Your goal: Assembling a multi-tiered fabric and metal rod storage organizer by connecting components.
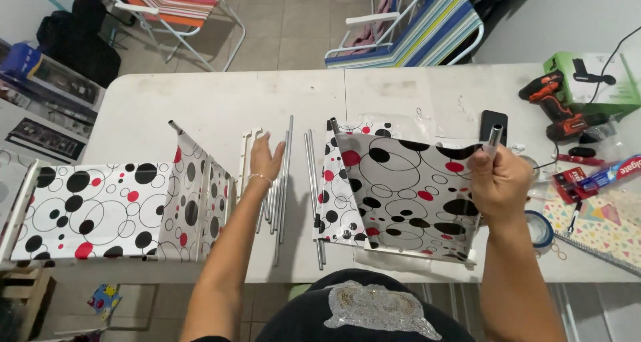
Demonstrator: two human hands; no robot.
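My right hand grips a thin metal rod that runs through the right edge of a white fabric panel with black and red circles, lifting that edge off the table. My left hand lies flat with fingers apart on a bundle of loose metal rods in the middle of the white table. A second spotted fabric panel with rods in its folds lies to the left of that hand.
At the right end of the table sit a red and black drill, a green box, a black phone, a toothpaste box, tape rolls and a patterned notebook. Two striped folding chairs stand beyond the table.
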